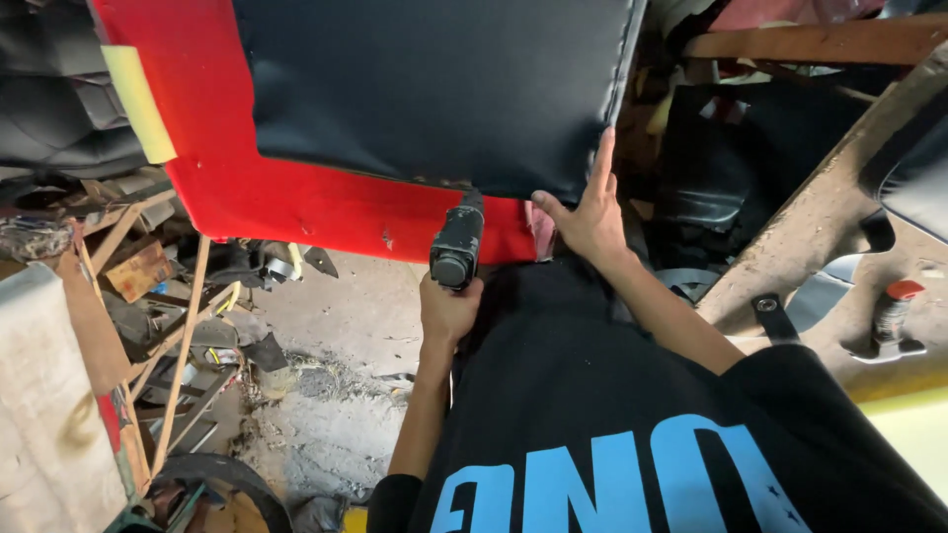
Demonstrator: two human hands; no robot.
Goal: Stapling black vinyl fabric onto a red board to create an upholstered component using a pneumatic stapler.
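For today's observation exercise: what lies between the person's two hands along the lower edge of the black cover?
In the head view, between the left hand on the black power tool and the right hand on the black cover lies a strip of red panel.

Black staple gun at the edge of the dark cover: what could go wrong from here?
1. The right hand presses the dark vinyl cover close beside the nose of the black staple gun; a slip could probably drive a fastener toward its fingers.
2. The left hand holds the gun alone from below, so it might kick off the red panel.
3. If the cover slackens, it may fasten wrinkled.
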